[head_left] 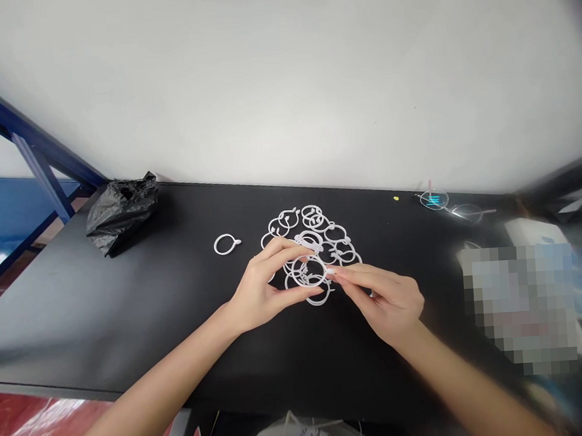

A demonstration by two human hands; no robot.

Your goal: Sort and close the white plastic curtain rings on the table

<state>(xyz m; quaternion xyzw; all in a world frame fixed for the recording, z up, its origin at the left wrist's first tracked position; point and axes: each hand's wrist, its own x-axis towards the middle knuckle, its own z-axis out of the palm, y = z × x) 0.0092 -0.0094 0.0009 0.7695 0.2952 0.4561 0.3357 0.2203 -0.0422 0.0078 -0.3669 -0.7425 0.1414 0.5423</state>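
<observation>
A heap of several white plastic rings (322,236) lies in the middle of a black table (129,307). My left hand (265,285) and my right hand (384,298) meet just in front of the heap. Both pinch one white ring (308,271) between fingertips, the left from its left side, the right from its right side. That ring is lifted a little above the others. A single white ring (226,243) lies apart, to the left of the heap.
A crumpled black plastic bag (120,212) sits at the table's back left corner. Clear rings and small items (440,202) lie at the back right. A blurred patch covers things at the right. A white wall rises behind; a blue frame stands at left.
</observation>
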